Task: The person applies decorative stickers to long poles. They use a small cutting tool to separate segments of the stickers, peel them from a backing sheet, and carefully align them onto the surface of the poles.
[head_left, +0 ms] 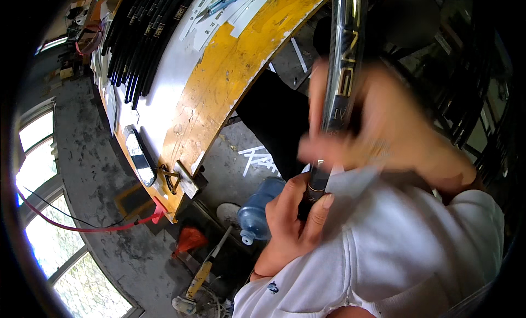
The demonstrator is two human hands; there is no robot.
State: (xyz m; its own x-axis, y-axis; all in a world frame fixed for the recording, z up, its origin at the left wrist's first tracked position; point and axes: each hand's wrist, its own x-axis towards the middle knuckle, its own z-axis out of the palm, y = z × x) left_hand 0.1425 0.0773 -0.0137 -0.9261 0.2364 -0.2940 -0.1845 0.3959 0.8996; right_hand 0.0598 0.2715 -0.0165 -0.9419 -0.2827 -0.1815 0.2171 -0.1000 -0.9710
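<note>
A glossy black rod with gold lettering stands slanted in front of me, its upper end running out of the picture at the top. Near its lower end, my left hand is closed round it, thumb and fingers on either side. My right hand is higher up at the rod, smeared by motion, with its thumb crossing the rod's front. Whether those fingers grip the rod cannot be made out. Below the right hand a pale, see-through patch shows against my white clothing; its kind is unclear.
On the left, a yellow and white worktable carries several black rods, white strips, a blue cutter and a phone. A clamp-like block sits at its corner. On the floor are a blue water bottle and a fan.
</note>
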